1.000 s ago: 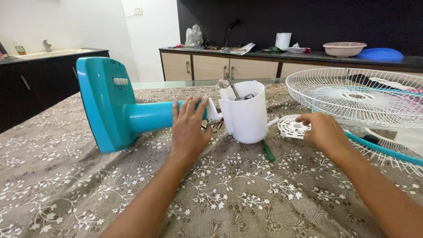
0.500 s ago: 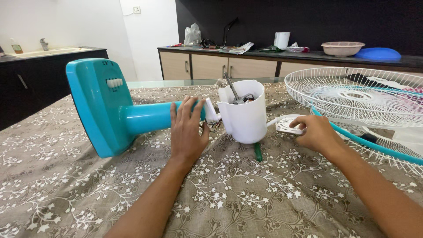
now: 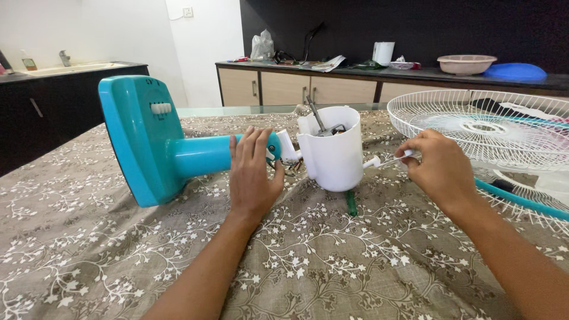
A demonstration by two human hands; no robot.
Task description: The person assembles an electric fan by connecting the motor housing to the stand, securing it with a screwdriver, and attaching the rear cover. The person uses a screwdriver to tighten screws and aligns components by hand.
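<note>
floral tablecloth (image 3: 332, 261), left hand (image 3: 253, 172) flat on teal stand (image 3: 195, 155), right hand's (image 3: 438, 167) grip unclear

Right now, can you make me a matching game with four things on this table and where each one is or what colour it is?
Things:
1. fan base
2. motor housing
3. fan grille
4. screwdriver handle

Descriptions:
A. green, poking out from under the white part
B. white wire mesh, lying at the far right
C. turquoise, tipped on its side
D. white cup shape with a metal shaft sticking up

Pairs: 1-C, 2-D, 3-B, 4-A
</note>
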